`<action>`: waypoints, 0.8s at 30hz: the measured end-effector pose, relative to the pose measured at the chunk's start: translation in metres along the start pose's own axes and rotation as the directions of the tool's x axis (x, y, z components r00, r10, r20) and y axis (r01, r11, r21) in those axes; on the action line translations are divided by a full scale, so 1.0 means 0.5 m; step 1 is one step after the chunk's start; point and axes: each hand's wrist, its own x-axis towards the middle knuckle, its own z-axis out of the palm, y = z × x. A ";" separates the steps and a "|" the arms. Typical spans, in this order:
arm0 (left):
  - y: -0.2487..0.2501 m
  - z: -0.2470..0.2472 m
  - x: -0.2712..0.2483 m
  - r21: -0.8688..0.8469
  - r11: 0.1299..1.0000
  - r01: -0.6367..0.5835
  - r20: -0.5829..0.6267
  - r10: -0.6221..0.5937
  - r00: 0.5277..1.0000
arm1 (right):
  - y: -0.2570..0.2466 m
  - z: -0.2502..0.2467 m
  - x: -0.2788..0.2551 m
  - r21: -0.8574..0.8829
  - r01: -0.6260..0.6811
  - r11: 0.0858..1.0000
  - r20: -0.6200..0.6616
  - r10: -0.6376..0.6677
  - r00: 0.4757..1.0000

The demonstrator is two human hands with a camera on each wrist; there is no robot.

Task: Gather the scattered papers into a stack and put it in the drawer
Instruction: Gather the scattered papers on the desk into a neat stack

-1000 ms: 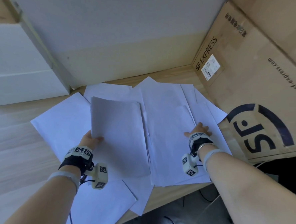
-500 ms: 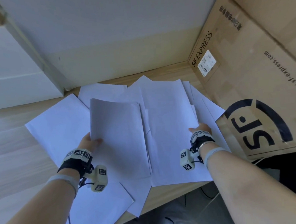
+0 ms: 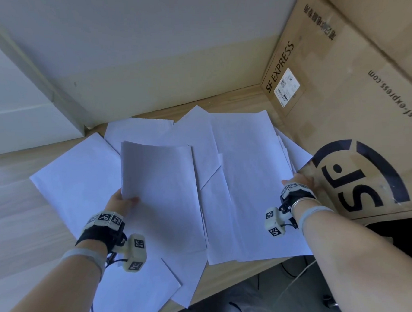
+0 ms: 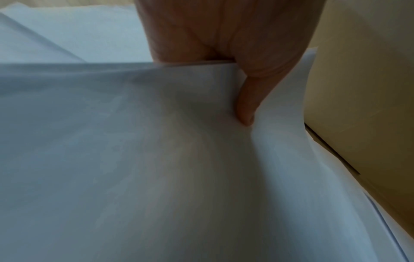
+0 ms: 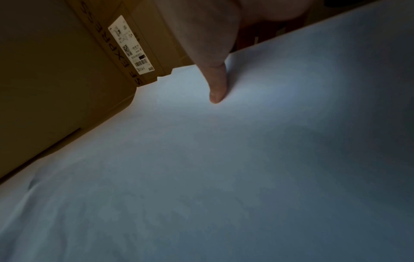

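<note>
Several white sheets lie spread and overlapping on the wooden table [image 3: 15, 203]. My left hand [image 3: 123, 202] pinches the left edge of a few sheets [image 3: 161, 194], which curl upward there. In the left wrist view the thumb [image 4: 246, 106] lies on top of this paper [image 4: 134, 159] and the fingers are hidden beneath it. My right hand [image 3: 298, 181] holds the right edge of the right pile [image 3: 249, 177], close to the cardboard box. The right wrist view shows its thumb [image 5: 216, 85] on the paper [image 5: 201, 177], with the fingers hidden below. No drawer is in view.
A large SF Express cardboard box [image 3: 353, 98] stands along the right, almost touching the papers. A white box [image 3: 16, 107] sits at the back left, and a pale wall runs behind. Some sheets overhang the table's near edge [image 3: 184, 299]. Cables hang below.
My right hand has slid from on top of the right sheets to their right edge by the box, and those sheets now lie more squared. The left hand keeps its hold.
</note>
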 end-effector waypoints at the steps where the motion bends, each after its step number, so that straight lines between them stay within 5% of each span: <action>1: 0.000 0.000 0.000 -0.003 1.000 0.001 -0.002 -0.001 1.000 | -0.013 -0.019 -0.030 0.000 0.021 1.000 0.008 -0.021 1.000; 9: -0.002 0.000 -0.003 -0.008 1.000 0.002 -0.011 -0.002 1.000 | -0.020 -0.058 -0.069 0.121 0.323 0.938 -0.054 -0.319 0.946; 19: -0.005 0.001 -0.005 -0.042 0.999 0.009 -0.005 -0.009 1.000 | -0.080 -0.095 -0.104 0.387 0.468 0.795 -0.119 -0.460 0.880; 24: -0.004 0.001 -0.005 -0.080 0.997 0.003 0.012 -0.002 1.000 | -0.095 -0.122 -0.108 0.479 0.460 0.747 -0.195 -0.420 0.886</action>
